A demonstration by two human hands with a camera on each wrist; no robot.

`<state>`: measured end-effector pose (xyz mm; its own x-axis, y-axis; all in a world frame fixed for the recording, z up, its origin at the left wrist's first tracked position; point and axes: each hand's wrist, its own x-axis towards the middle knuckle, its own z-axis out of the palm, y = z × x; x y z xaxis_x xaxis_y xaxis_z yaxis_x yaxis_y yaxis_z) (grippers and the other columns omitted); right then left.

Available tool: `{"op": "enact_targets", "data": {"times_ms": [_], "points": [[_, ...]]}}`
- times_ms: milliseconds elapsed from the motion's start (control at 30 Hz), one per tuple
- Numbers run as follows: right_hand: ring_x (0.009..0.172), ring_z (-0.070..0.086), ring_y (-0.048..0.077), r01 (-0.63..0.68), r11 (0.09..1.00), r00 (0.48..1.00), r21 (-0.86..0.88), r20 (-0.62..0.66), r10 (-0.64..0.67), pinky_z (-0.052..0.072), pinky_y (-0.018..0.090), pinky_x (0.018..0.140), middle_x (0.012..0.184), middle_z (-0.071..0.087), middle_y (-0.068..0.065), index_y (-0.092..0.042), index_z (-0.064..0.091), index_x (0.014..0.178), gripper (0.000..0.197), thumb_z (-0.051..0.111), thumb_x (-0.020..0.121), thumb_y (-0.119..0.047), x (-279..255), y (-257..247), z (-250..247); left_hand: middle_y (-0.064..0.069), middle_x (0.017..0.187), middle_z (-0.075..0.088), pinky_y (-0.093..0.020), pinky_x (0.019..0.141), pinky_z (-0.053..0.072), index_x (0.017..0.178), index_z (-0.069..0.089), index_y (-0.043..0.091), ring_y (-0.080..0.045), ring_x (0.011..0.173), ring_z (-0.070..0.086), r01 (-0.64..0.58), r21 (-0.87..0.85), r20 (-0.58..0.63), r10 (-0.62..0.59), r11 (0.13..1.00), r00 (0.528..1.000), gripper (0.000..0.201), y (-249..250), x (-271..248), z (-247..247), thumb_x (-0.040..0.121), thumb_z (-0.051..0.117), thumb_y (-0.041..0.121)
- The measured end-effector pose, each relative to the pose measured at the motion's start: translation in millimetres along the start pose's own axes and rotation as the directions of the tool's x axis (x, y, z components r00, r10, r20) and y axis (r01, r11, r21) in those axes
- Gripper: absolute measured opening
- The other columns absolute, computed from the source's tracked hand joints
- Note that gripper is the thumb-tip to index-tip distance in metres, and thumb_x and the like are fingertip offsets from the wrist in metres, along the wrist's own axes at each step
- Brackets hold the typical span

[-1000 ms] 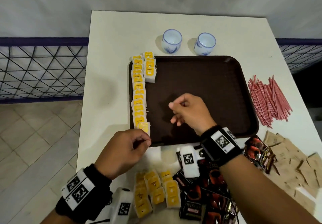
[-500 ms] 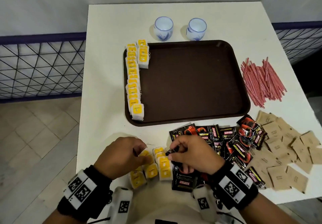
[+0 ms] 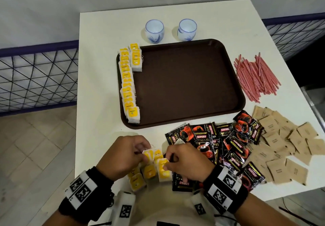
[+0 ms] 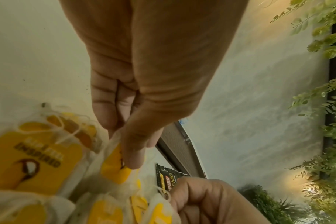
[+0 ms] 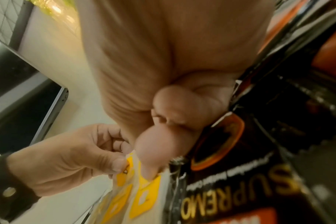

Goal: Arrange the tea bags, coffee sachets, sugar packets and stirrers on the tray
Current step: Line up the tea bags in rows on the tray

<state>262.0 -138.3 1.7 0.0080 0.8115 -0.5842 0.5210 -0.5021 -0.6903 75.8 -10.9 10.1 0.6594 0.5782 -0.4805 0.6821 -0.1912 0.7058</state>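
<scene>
A dark brown tray (image 3: 184,85) lies mid-table with a column of yellow-tagged tea bags (image 3: 128,85) along its left edge. Loose tea bags (image 3: 149,171) sit at the table's near edge. My left hand (image 3: 123,155) pinches one tea bag (image 4: 115,163) between thumb and fingers. My right hand (image 3: 186,162) pinches another tea bag (image 3: 162,166) beside it. Black coffee sachets (image 3: 219,145) lie to the right of my hands, brown sugar packets (image 3: 284,143) further right, and red stirrers (image 3: 255,79) right of the tray.
Two white-and-blue cups (image 3: 154,30) (image 3: 187,29) stand behind the tray. The white table (image 3: 98,67) ends close to my body and at the right. A blue wire fence (image 3: 35,74) runs on the left.
Both hands came back from the tray to the loose tea bags at the near edge. Each has now taken hold of a tea bag.
</scene>
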Motion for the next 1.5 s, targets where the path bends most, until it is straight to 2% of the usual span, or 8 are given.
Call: {"op": "enact_targets", "data": {"times_ms": [133,300,633,767,967,1100,1333,1500], "points": [[0.042,0.062,0.018,-0.014,0.99,1.0,0.14,0.022,0.011,0.04,0.024,0.041,0.058,0.063,-0.003,-0.022,0.061,0.08,0.016,0.075,0.088,-0.026,-4.6,5.2,-6.9,0.006,0.079,0.071,-0.026,0.066,0.057,0.081,0.071,0.026,-0.007,0.069,0.069,0.033,-0.004,-0.016,-0.033,0.999,0.999,0.028,2.2,-2.2,-8.0,0.067,0.088,0.01],[0.04,0.056,0.016,-0.031,0.953,0.999,0.3,0.017,0.027,0.036,0.023,0.036,0.059,0.06,0.001,-0.014,0.064,0.08,0.018,0.08,0.084,-0.021,-6.5,6.5,-19.5,0.016,0.068,0.069,-0.012,0.059,0.046,0.068,0.072,0.024,-0.001,0.067,0.065,0.038,0.033,-0.007,-0.037,0.999,0.999,0.018,2.8,-3.8,-20.3,0.069,0.089,0.018],[0.043,0.059,0.008,-0.053,0.928,0.997,0.37,0.068,0.03,0.041,0.023,0.042,0.055,0.065,0.0,-0.012,0.058,0.081,0.018,0.075,0.087,-0.012,0.3,3.8,-29.5,0.005,0.074,0.073,-0.026,0.068,0.057,0.086,0.07,0.025,-0.006,0.068,0.07,0.059,-0.035,0.048,-0.057,0.998,0.997,0.027,5.5,-3.6,-36.0,0.072,0.087,0.009],[0.056,0.07,0.026,-0.04,0.911,0.998,0.41,0.052,0.02,0.046,0.029,0.045,0.063,0.065,-0.001,-0.011,0.053,0.082,0.019,0.07,0.09,-0.007,4.5,7.4,-27.8,0.005,0.078,0.074,-0.022,0.067,0.055,0.093,0.073,0.027,-0.006,0.07,0.07,0.053,-0.031,0.069,-0.051,0.998,0.996,0.025,8.8,-4.7,-38.4,0.075,0.086,0.015],[0.064,0.071,0.039,-0.042,0.889,0.998,0.457,0.058,0.017,0.049,0.035,0.051,0.067,0.065,0.014,-0.009,0.053,0.085,0.017,0.069,0.092,-0.009,10.0,8.5,-30.8,0.022,0.094,0.072,-0.019,0.071,0.05,0.078,0.071,0.042,0.002,0.084,0.067,-0.062,0.12,0.108,0.049,0.991,0.993,0.02,19.2,-8.4,-49.7,0.081,0.081,0.026],[0.059,0.069,0.034,-0.025,0.878,0.999,0.479,0.046,0.003,0.05,0.029,0.045,0.065,0.063,0.012,-0.007,0.051,0.086,0.017,0.067,0.092,-0.005,12.1,7.5,-34.0,0.046,0.069,0.06,-0.006,0.063,0.044,0.103,0.066,0.044,0.01,0.075,0.065,-0.018,0.125,0.13,0.001,0.992,0.991,0.033,27.5,-14.9,-54.7,0.084,0.079,0.02],[0.057,0.069,0.032,-0.013,0.875,0.999,0.484,0.046,-0.011,0.051,0.029,0.044,0.066,0.063,0.013,-0.007,0.051,0.087,0.017,0.067,0.092,-0.005,17.1,6.4,-36.3,0.02,0.101,0.069,-0.021,0.075,0.054,0.082,0.071,0.037,0.001,0.081,0.067,-0.099,0.147,0.138,0.078,0.984,0.987,0.019,44.3,-24.6,-64.4,0.077,0.085,0.025],[0.058,0.069,0.032,0.015,0.861,1.0,0.508,0.015,-0.027,0.05,0.029,0.046,0.069,0.063,0.013,-0.004,0.051,0.088,0.017,0.068,0.091,-0.004,33.2,1.8,-46.9,0.013,0.085,0.07,-0.016,0.067,0.046,0.09,0.065,0.031,-0.006,0.084,0.064,-0.229,0.238,0.091,0.213,0.944,0.973,0.008,51.6,2.2,-87.6,0.09,0.072,0.027]]}}
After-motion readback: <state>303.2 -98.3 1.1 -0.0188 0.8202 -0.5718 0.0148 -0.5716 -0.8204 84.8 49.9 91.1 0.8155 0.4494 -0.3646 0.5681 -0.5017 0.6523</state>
